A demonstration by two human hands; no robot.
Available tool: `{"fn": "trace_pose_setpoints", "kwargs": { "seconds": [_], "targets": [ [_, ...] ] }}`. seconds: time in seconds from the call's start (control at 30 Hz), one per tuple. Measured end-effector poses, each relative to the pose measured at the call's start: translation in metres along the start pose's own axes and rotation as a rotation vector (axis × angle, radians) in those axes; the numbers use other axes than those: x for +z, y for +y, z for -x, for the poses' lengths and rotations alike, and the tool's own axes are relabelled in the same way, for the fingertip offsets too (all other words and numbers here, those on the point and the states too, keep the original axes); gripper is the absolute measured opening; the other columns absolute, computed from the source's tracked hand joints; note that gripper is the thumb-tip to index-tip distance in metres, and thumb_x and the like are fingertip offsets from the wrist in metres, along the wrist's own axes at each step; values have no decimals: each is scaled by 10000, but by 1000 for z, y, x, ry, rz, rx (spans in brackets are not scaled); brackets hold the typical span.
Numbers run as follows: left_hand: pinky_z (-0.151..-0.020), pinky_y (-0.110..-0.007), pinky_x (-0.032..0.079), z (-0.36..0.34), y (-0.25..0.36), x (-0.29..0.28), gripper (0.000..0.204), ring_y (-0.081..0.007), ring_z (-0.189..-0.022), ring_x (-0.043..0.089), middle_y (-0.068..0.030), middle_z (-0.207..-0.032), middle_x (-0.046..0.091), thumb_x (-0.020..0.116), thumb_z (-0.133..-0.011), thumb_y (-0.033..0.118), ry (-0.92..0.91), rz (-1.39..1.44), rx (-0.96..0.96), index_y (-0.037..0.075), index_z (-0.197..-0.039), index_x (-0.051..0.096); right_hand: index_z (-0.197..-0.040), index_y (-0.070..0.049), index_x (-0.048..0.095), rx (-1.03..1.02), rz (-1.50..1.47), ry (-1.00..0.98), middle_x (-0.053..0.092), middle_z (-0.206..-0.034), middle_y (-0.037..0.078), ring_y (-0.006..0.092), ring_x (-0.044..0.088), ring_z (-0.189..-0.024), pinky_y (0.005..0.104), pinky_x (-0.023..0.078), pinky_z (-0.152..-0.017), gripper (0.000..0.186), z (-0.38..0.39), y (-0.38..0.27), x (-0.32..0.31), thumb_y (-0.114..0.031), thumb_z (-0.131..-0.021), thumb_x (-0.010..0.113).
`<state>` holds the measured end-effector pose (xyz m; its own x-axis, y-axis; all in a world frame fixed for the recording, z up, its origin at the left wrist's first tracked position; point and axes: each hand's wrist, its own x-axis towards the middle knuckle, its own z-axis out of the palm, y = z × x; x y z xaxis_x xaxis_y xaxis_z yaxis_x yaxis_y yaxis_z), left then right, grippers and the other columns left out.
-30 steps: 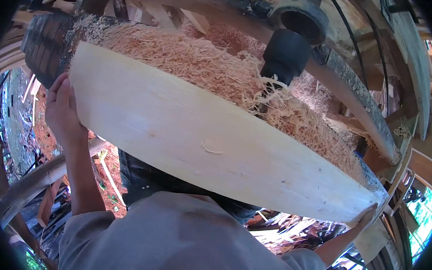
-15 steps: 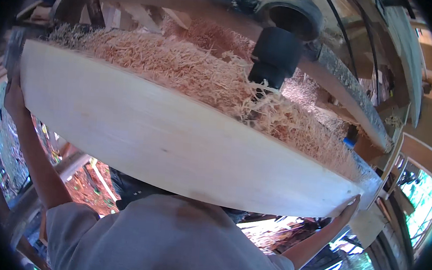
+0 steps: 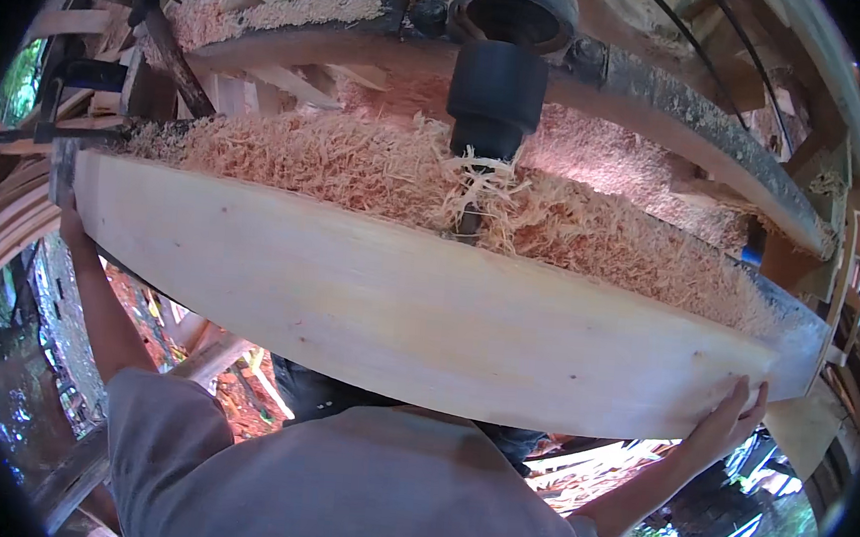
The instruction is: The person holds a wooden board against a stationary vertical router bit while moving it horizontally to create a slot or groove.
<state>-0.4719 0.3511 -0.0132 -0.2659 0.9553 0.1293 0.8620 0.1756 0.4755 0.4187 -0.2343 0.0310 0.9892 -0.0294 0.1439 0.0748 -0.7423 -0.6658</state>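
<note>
A long pale wooden board lies in front of me, its near edge curved. Along its far edge stands a black tool holder with a metal bit, wrapped in stringy shavings. My left hand grips the board's left end; its fingers are mostly hidden by the end. At the right end my right hand holds the near corner, fingertips up by the board's end. Reddish wood shavings are heaped behind the board, on both sides of the bit.
A curved, dusty wooden beam arches behind the tool holder. Clamps and scrap timber are at the far left. Stacked curved strips lie left of my left hand. Dark cables hang at the upper right.
The board has slid to the right past the bit, both hands moving with it. My view has also turned, so the board looks more level. More of my right hand's fingers show.
</note>
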Motion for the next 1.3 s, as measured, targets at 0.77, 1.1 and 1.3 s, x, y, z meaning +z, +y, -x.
{"fn": "trace_pose_setpoints", "kwargs": {
  "seconds": [0.77,1.1,1.3],
  "targets": [
    [-710,-318,487,365,249,45,284,-128,-788,590,-83,-858,675,681,-944,237,308,221,-203,-46,-970,680,-1290,43,607,-35,49,62,694,-1170,201,272,674,-1040,365,535,-887,484,-311,285,-75,-351,-1009,611],
    [-860,-329,498,381,247,40,315,-178,-936,604,-113,-1045,640,690,-918,156,360,745,-291,-45,-1142,597,-1179,44,628,-170,173,-75,704,-1065,188,260,684,-961,368,544,-826,442,-140,174,-35,-356,-990,633],
    [-1114,-394,371,391,248,52,563,-263,-1279,497,-176,-1349,519,679,-893,65,479,584,-95,-33,-1392,438,-1113,44,641,-248,176,-246,710,-1002,181,253,690,-914,371,549,-789,424,-30,135,-41,-358,-979,647]
  ]
}}
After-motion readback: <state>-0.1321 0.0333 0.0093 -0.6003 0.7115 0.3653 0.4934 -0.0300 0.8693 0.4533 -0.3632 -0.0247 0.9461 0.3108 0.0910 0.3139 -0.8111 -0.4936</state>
